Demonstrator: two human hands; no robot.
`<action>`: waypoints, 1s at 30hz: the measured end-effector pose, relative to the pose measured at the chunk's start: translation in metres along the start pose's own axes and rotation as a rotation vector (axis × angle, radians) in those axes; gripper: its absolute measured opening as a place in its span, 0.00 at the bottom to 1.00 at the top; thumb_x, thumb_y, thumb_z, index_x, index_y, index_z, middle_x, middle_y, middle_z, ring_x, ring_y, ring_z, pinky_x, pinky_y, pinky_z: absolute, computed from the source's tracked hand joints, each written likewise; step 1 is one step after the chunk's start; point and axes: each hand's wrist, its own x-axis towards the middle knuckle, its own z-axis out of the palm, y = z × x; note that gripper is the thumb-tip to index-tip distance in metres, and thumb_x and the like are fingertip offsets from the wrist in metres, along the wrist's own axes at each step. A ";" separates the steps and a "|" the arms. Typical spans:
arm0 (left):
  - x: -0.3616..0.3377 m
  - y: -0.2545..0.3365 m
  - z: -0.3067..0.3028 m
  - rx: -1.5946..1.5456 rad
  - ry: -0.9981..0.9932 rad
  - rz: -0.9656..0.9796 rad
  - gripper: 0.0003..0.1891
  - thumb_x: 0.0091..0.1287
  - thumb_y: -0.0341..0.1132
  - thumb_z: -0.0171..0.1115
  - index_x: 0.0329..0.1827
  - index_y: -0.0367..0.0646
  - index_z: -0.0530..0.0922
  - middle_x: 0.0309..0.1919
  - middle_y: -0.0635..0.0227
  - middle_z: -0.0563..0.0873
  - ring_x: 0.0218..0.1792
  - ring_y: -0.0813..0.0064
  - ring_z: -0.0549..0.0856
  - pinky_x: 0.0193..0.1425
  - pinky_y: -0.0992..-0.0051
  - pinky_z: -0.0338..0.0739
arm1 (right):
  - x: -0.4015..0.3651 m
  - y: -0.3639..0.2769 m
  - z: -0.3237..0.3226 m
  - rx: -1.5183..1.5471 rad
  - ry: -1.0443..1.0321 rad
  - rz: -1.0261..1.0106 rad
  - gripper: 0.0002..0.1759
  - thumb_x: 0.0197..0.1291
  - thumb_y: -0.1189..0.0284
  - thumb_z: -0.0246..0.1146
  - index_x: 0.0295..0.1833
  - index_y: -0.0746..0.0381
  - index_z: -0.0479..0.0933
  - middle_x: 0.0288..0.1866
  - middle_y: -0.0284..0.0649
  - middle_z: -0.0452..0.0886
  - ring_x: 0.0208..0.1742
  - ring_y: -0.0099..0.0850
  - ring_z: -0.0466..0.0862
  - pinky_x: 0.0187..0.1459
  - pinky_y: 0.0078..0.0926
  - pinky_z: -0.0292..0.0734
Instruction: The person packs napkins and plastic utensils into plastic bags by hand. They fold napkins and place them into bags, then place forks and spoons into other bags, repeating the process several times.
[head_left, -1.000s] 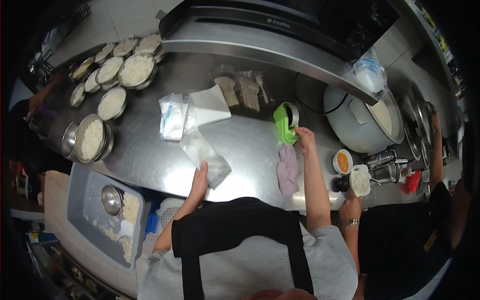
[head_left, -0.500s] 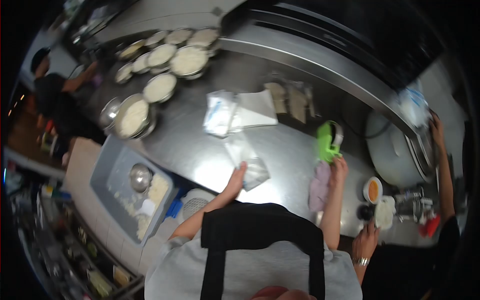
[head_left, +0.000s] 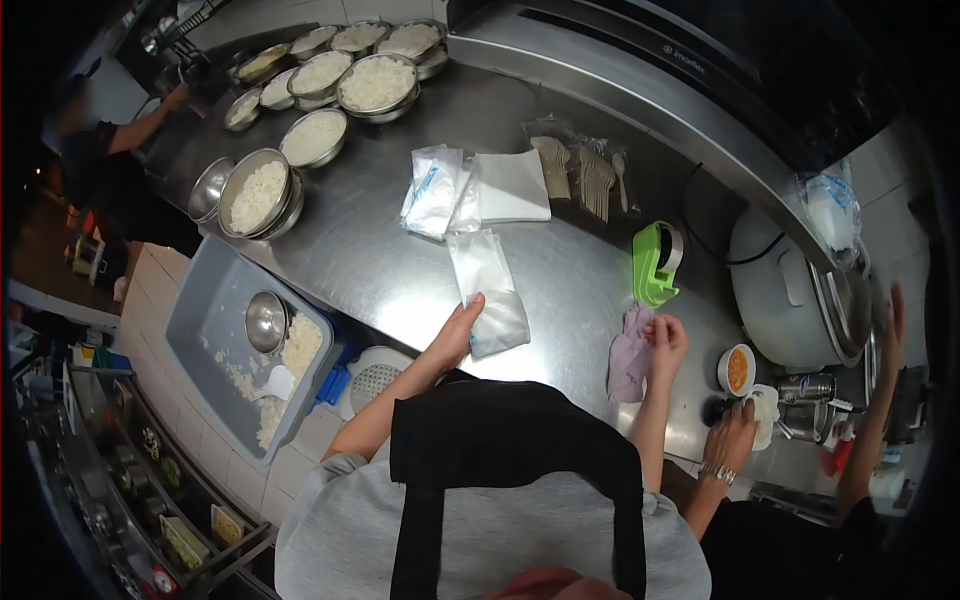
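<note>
My left hand (head_left: 460, 328) grips the edge of a clear plastic bag (head_left: 498, 320) with something pale inside, over the steel counter. Its upper end lies close to a stack of clear bags (head_left: 436, 195) and a pile of white napkins (head_left: 513, 188). My right hand (head_left: 667, 348) is closed, fingertips drawn together beside a folded purple cloth (head_left: 630, 358); anything in the pinch is too small to make out. Just above that hand, a green tape dispenser (head_left: 652, 268) stands on the counter. Farther back lie packed wooden forks (head_left: 597, 185).
Several metal bowls of rice (head_left: 315, 137) crowd the counter's far left. A grey tub (head_left: 200, 325) below holds rice, a bowl and a white scoop. At right, a co-worker's hand (head_left: 733, 440) is by a white container, near an orange-filled cup (head_left: 737, 369) and large pot (head_left: 775, 290).
My right hand has come away from the tape dispenser, down toward the purple cloth. My left hand still holds the bag, now turned more upright. The co-worker's raised hand has left the pot's far side.
</note>
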 end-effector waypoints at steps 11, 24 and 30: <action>-0.011 -0.003 0.014 0.308 -0.089 -0.004 0.26 0.73 0.47 0.42 0.64 0.35 0.61 0.54 0.61 0.74 0.52 0.71 0.75 0.57 0.72 0.69 | -0.107 -0.118 0.138 -0.207 -0.937 -0.058 0.25 0.59 0.79 0.53 0.64 0.61 0.63 0.26 0.40 0.75 0.26 0.28 0.76 0.32 0.25 0.72; -0.012 -0.019 0.003 0.352 -0.133 0.142 0.26 0.74 0.47 0.38 0.64 0.33 0.62 0.57 0.59 0.72 0.57 0.73 0.70 0.62 0.76 0.63 | -0.099 -0.067 0.165 -0.320 -0.852 -0.233 0.37 0.54 0.72 0.63 0.66 0.65 0.52 0.19 0.40 0.73 0.21 0.36 0.77 0.28 0.31 0.71; -0.019 -0.011 0.006 0.362 -0.101 0.255 0.25 0.74 0.47 0.39 0.60 0.32 0.66 0.53 0.60 0.75 0.53 0.73 0.74 0.59 0.75 0.66 | -0.096 -0.055 0.156 -0.643 -0.820 -0.199 0.39 0.58 0.58 0.60 0.67 0.66 0.51 0.17 0.42 0.76 0.21 0.39 0.79 0.27 0.34 0.71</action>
